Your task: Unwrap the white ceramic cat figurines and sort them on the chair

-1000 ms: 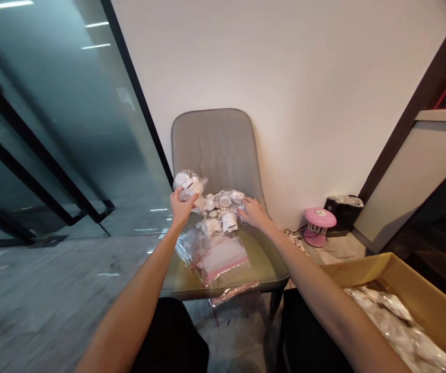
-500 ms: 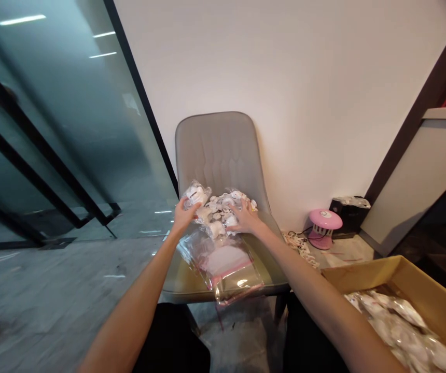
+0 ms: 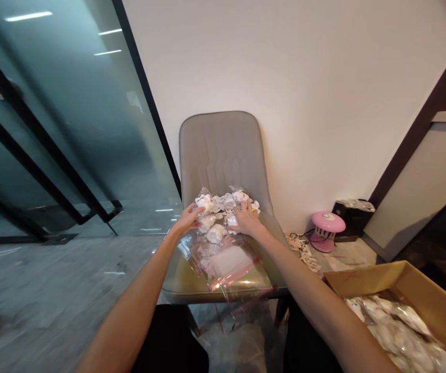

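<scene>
On the grey chair [image 3: 221, 150] lies a heap of small white pieces [image 3: 218, 203], several of them wrapped in clear plastic packets [image 3: 215, 234]. My left hand [image 3: 187, 219] rests against the heap's left side, fingers stretched out and touching a white wrapped packet [image 3: 205, 201]. Over the right side of the heap my right hand [image 3: 245, 219] is spread, its fingertips among the packets. Clear bags with pink seal strips [image 3: 228, 277] lie flat in front of the heap, reaching past the seat's front edge. The hands partly cover the pieces beneath them.
To the lower right stands a yellowish box [image 3: 366, 277] holding many clear-wrapped white packets [image 3: 405, 331]. A pink mushroom-shaped device [image 3: 328, 230] and a black box [image 3: 353, 217] are on the floor by the wall, near loose white strips [image 3: 304, 254]. Glass doors [image 3: 71, 129] with black handles are at left.
My left hand has brought its packet right and slightly down against the heap, and its fingers have loosened. My right hand stays over the heap's right side. The clear bags have shifted slightly.
</scene>
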